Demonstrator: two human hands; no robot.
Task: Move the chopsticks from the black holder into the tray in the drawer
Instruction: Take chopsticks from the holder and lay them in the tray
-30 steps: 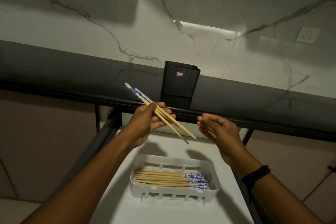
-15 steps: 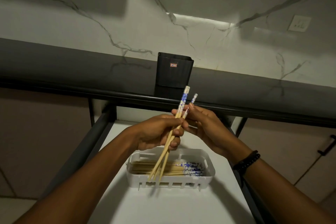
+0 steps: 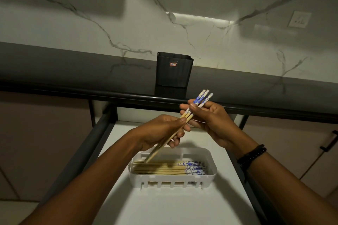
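Note:
Both hands hold a small bundle of wooden chopsticks (image 3: 202, 98) with blue-and-white patterned tops, slanted above the tray. My right hand (image 3: 210, 120) pinches the patterned upper part. My left hand (image 3: 162, 131) grips the bare wooden shafts lower down, and the thin tips point down to the tray's left end. The white slotted tray (image 3: 212, 168) lies on the floor of the open drawer (image 3: 164, 206) and holds several more chopsticks (image 3: 170, 168) lying flat, patterned ends to the right. The black holder (image 3: 173, 69) stands on the dark counter behind; its inside is hidden.
The drawer has dark side rails (image 3: 91, 140) on the left and right. The dark counter's front edge (image 3: 73, 91) runs across above the drawer. A marbled white wall with switch plates (image 3: 299, 19) rises behind. A cabinet handle (image 3: 329, 142) shows at the right.
The chopsticks swung from pointing up-left in my left hand alone to slanting up-right. My right hand came in and took their patterned tops, and the tips dropped to the tray.

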